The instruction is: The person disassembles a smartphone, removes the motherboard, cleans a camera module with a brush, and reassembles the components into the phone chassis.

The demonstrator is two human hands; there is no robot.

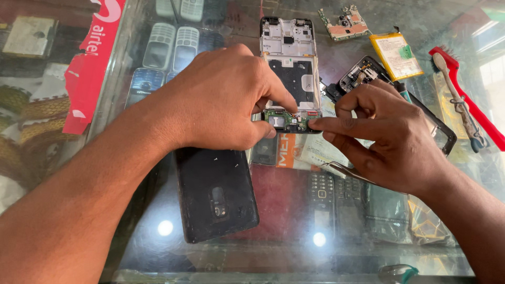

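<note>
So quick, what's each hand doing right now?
Left hand: fingers pinched on the small green circuit board at the opened phone's lower end.
Right hand: fingertip pressing the board's right edge, tweezers tucked underneath.

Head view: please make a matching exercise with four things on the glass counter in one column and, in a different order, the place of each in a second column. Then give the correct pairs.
Things
1. opened phone frame
2. black back cover
3. yellow battery
4. red brush

Places
A. far right of the counter, beside the battery
B. lying below the left hand
C. lower end pinched between the left hand and the right hand
D. upper right, between a loose circuit board and the brush

Pairs: 1-C, 2-B, 3-D, 4-A
</note>
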